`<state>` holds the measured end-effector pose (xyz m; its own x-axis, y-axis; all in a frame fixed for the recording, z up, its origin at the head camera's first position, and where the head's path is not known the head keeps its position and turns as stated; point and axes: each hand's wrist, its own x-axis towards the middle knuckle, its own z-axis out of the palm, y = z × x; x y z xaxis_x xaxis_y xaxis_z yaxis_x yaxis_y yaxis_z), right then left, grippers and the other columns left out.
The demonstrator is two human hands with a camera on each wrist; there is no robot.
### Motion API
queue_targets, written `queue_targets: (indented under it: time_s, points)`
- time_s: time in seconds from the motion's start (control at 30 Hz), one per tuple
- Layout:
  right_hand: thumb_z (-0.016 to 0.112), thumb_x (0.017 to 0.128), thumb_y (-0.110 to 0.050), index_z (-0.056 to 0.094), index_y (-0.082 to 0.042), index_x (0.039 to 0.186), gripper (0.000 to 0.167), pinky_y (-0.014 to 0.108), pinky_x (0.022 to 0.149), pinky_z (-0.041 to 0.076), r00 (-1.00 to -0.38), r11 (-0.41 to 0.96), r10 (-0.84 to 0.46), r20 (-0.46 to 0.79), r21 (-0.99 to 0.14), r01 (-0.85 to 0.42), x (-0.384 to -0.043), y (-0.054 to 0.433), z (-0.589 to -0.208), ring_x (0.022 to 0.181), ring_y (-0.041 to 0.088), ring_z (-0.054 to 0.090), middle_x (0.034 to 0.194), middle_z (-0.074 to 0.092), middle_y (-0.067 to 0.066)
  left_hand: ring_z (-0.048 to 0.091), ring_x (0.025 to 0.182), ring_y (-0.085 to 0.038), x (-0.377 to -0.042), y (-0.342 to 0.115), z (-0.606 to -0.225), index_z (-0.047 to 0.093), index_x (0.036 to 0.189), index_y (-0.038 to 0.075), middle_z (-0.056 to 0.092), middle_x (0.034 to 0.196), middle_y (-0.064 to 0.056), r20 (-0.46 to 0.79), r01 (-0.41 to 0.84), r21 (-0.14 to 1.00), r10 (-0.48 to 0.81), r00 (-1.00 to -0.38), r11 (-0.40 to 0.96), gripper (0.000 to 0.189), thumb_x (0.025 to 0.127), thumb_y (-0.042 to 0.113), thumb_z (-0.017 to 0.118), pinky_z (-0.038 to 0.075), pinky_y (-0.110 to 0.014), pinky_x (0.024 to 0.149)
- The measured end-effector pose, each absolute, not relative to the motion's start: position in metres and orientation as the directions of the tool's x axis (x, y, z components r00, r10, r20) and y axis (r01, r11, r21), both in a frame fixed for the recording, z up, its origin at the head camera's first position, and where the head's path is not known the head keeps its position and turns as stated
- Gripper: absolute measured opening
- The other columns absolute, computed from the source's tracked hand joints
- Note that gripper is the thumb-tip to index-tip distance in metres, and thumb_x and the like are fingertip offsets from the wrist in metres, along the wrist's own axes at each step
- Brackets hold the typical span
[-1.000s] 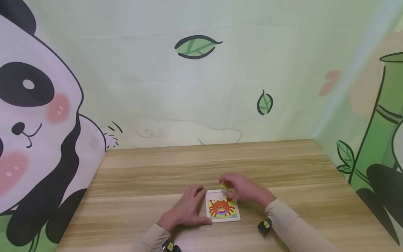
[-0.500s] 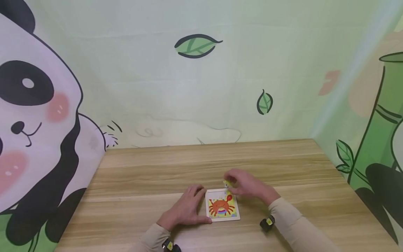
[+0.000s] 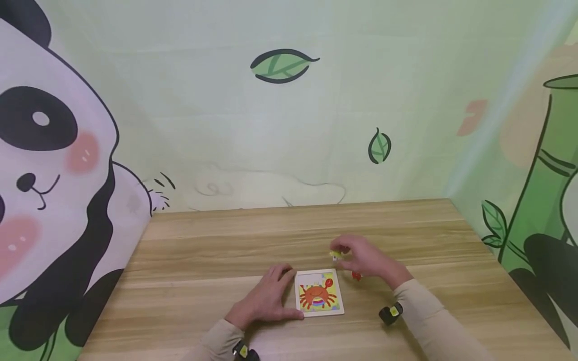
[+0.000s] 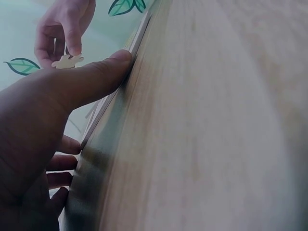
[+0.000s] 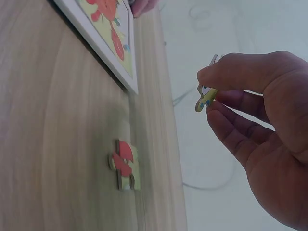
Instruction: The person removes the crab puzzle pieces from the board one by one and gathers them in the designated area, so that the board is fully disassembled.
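A small wooden jigsaw board (image 3: 341,301) with a pale frame shows a red crab on yellow; its upper left part is bare white. My left hand (image 3: 268,297) rests at the board's left side, with the thumb (image 4: 103,72) at the near corner and fingertips at the far one. Beyond the board's far right corner, my right hand (image 3: 368,256) pinches a yellow jigsaw piece (image 5: 206,91) with a printed eye between thumb and fingers. It is raised over the table. A second jigsaw piece (image 5: 126,163), red and yellow, lies on the wood below the right hand.
The wooden table (image 3: 203,240) reaches back to a green printed backdrop (image 3: 203,100) with leaves. A large panda (image 3: 49,165) is printed on the left side and green bamboo on the right. Each wrist wears a small black camera (image 3: 390,313).
My right hand has moved away from the board, back and to the right, carrying the yellow jigsaw piece. The red and yellow piece now shows beneath it. My left hand stays put.
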<state>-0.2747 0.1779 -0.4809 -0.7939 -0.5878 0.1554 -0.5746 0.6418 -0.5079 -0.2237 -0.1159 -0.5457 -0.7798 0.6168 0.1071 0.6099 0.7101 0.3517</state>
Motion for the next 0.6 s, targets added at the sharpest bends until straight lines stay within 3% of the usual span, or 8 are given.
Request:
queue_targets:
  time_s: [0.6]
  points:
    - [0.076,0.081,-0.01,0.069,-0.008,0.11,0.03,0.036,0.084,0.057,-0.809,0.677,-0.567,0.153,-0.473,-0.564,-0.273,0.211,-0.485,0.094,0.016,0.063,0.103,0.068,-0.002,0.035,0.134,-0.027,-0.224,-0.116,-0.546,0.041,0.145,0.004,0.039,0.143,-0.011,0.096,0.599,0.363,0.611,-0.786,0.714,0.106,0.069,0.071,0.072,0.033,-0.044,0.114]
